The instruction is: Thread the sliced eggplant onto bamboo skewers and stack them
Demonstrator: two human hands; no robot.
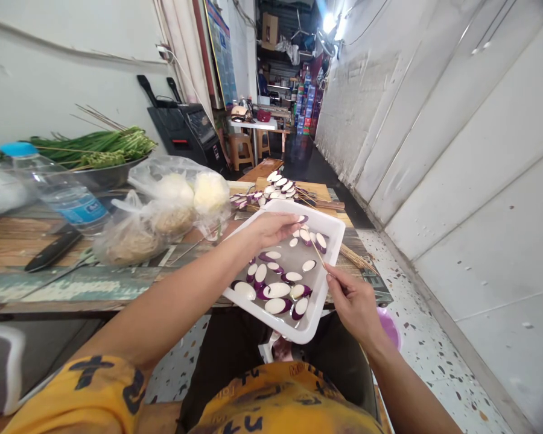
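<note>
A white plastic tray [336, 232] rests partly over the table's near edge, with several purple-skinned eggplant slices [277, 290] floating in its water. Above its far side, my left hand [276, 229] is closed on an eggplant slice [303, 219]. My right hand [353, 299], at the tray's right rim, pinches a thin wooden skewer [315, 246]. The skewer slants up and left, its far end close to the slice in my left fingers; whether it has pierced the slice I cannot tell. Behind the tray lie skewered eggplant slices [278, 185] on a wooden board [319, 191].
Bare skewers [355, 258] lie right of the tray. On the left are bagged vegetables [167, 211], a black-handled knife [54, 250], a water bottle [67, 196] and a bowl of greens [104, 150]. A pink basin [390, 328] stands on the floor, near the white wall [470, 150].
</note>
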